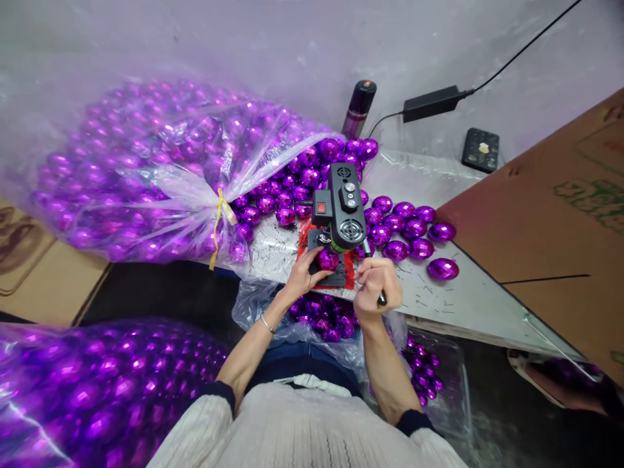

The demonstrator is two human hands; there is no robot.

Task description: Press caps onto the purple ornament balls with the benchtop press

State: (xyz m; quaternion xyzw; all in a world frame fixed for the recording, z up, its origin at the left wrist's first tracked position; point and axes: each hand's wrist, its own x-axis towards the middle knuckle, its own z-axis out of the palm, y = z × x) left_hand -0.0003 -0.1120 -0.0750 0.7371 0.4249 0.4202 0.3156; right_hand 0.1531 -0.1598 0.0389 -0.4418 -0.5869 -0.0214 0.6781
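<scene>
A small black bench machine [341, 208] with a red switch stands on a red-and-black base on the table. My left hand [305, 274] pinches a purple faceted ball [328, 259] and holds it under the machine's head. Just to the right, my right hand [375, 286] is closed round the machine's black lever handle [381, 299]. Several loose purple balls [404, 237] lie on the table to the right of the machine. An open clear bag of purple balls [324, 317] rests in my lap below both hands.
A large tied clear bag of purple balls [146, 169] fills the left side; another [97, 390] lies at lower left. A brown cardboard sheet [550, 227] leans at right. At the back are a dark bottle [359, 107], a power adapter [431, 103] and a small black device [481, 149].
</scene>
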